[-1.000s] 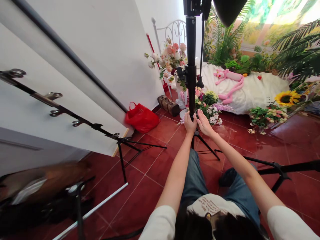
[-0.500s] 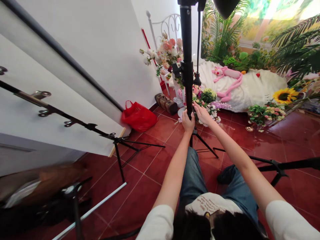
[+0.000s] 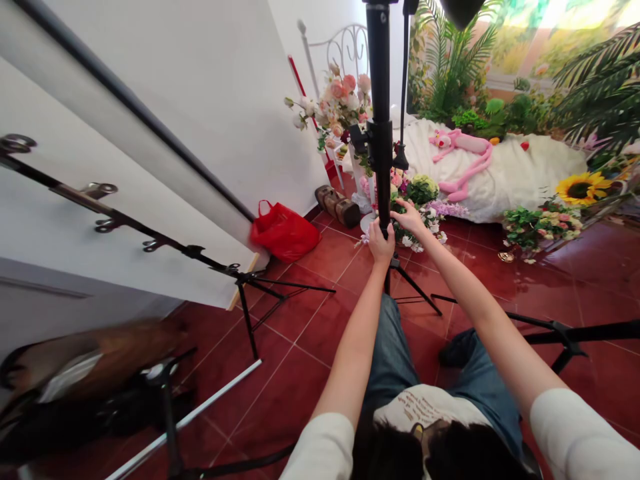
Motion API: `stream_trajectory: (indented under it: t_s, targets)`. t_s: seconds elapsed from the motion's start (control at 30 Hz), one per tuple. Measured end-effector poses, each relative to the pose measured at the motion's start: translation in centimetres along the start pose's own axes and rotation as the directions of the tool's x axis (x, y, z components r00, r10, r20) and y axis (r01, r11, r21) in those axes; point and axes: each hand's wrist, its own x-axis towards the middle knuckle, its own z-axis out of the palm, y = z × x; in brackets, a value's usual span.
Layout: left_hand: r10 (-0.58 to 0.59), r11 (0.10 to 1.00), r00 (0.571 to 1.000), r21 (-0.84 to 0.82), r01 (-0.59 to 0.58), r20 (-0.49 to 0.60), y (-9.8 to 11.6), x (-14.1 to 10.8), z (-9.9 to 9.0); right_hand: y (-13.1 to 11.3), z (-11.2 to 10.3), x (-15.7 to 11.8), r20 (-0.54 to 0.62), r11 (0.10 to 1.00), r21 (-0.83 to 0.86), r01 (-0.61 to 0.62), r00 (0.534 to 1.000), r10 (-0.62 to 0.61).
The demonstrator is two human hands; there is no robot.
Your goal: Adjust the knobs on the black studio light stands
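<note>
Near the left edge of the red-tiled floor [image 3: 295, 393], a dark brown bundle [image 3: 130, 350], too blurred to name further. Above it, metal clips [image 3: 100, 190] along a slanting black crossbar [image 3: 130, 220], in front of a white panel [image 3: 170, 200]. Near the bar's lower end, a small black tripod base [image 3: 247, 320]; just beside its foot, the end of a white rod [image 3: 215, 397] slanting to the floor's near edge. Next, against the wall side of the floor, a red plastic bag [image 3: 285, 231] and a brown strapped case [image 3: 337, 205]. Beyond, a white metal headboard [image 3: 309, 60] behind a peach-and-white artificial bouquet [image 3: 345, 93].

In front of the bouquet, grips the lower column of an upright black tripod stand [image 3: 381, 147] with the left hand [image 3: 383, 245], fingers wrapped around, below a knobbed collar. Holds the right hand [image 3: 411, 217] slightly higher at the column's right side, fingers loosely spread; cannot tell whether touching.

Farther right, a pink panther plush toy [image 3: 470, 143] on the white cover [image 3: 530, 183], nearer its left edge; off its right front corner, a mixed flower arrangement [image 3: 545, 227] below a sunflower [image 3: 580, 189]. Toward the floor's right edge, a black tripod leg [image 3: 590, 332].
</note>
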Motion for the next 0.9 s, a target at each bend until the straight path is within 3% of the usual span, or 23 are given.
stream_trajectory:
  t_s: [0.13,0.27,0.4,0.57,0.73,0.9]
  targets:
    - [0.005,1.0,1.0,-0.012,-0.005,-0.003,0.1,0.0,0.1,-0.8,1.2,1.2,-0.104,0.955,-0.278,-0.101,0.992,0.074]
    - [-0.009,1.0,1.0,-0.029,0.009,-0.002,0.4,0.0,-0.1,-1.4,1.6,0.5,-0.106,0.938,-0.32,-0.132,0.989,0.103]
    - [0.005,0.999,1.0,-0.038,-0.005,0.01,0.7,0.0,-0.4,-1.3,1.5,-1.3,-0.023,0.996,-0.016,-0.091,0.996,0.091]
    - [0.011,0.999,1.0,-0.045,-0.01,0.019,0.8,0.1,-0.6,-1.0,1.6,-2.6,0.012,0.91,0.383,-0.157,0.986,0.165]
    - [0.019,0.999,1.0,-0.051,-0.018,0.018,0.8,0.1,-0.7,-0.7,2.3,-2.9,0.01,0.825,0.542,-0.159,0.983,0.183]
    - [0.017,0.998,1.0,-0.06,-0.016,0.021,0.8,0.1,-0.7,-1.0,2.9,-3.0,-0.031,0.823,0.543,-0.164,0.976,0.215]
